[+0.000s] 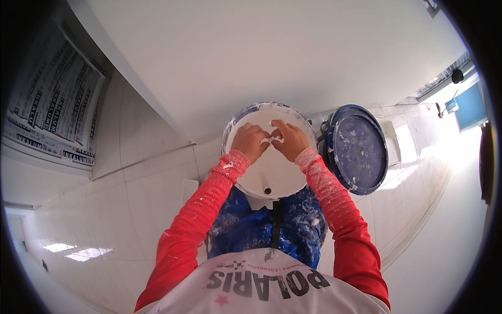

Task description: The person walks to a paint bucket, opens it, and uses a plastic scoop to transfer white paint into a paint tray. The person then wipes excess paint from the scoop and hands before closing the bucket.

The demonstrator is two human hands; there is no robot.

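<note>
A round bucket (228,137) filled with smooth off-white paste (277,167) stands right in front of me. Over the far half of the paste, my left hand (251,142) is closed with its fingers curled inward. My right hand (289,140) faces it, thumb and fingers bent in a pinch. Their fingertips come together over the middle, with white smears on them. Any small thing between them is too small to make out. A pale stick or handle with a dark end (266,189) rests in the paste near the bucket's close rim.
A blue, paint-spattered round lid or drum top (357,149) stands close at the bucket's right. Ahead rises a white wall (272,52). Pale tiles cover the floor (120,209). Film-wrapped panels (57,104) stand at far left, and a blue panel (469,107) at far right.
</note>
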